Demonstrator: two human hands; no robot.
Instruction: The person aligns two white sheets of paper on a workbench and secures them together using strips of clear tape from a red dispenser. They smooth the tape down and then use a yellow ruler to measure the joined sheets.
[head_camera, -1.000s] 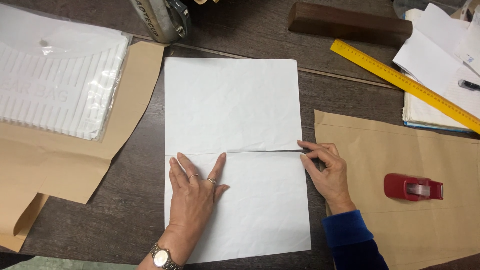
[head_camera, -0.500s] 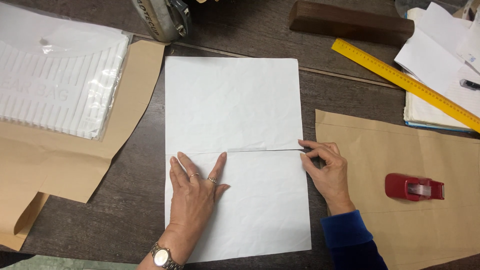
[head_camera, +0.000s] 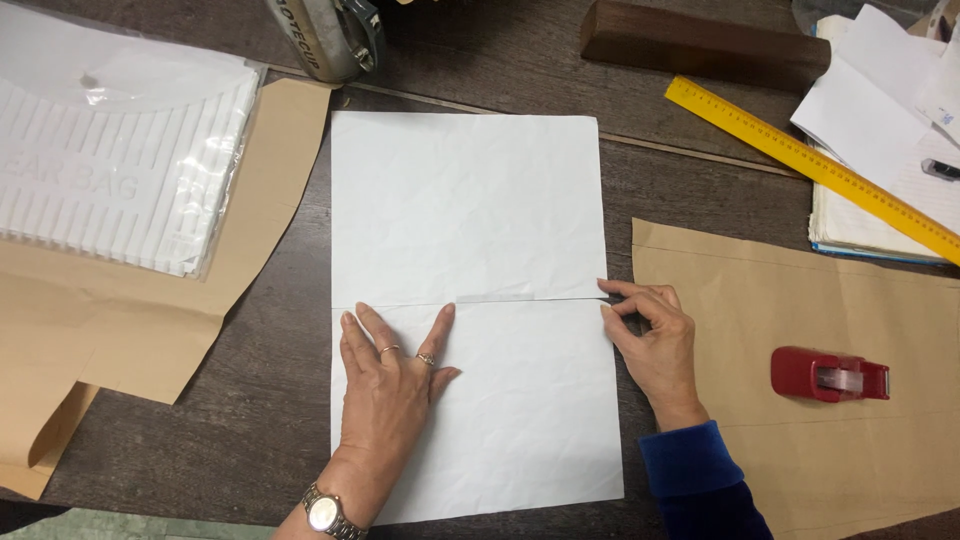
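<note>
- Pressing our left hand (head_camera: 392, 385) flat, fingers spread, on the lower white sheet (head_camera: 480, 410), mid-table.
- Our right hand (head_camera: 652, 340) pinches the clear tape strip (head_camera: 520, 297) at the seam between the 2 sheets.

Two white sheets (head_camera: 465, 205), one ruler (head_camera: 815, 165), one tape dispenser (head_camera: 828, 374).

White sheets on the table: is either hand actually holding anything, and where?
Nothing is lifted. The left hand presses flat on the lower white sheet below the seam; the right hand pinches at the seam's right edge.
</note>
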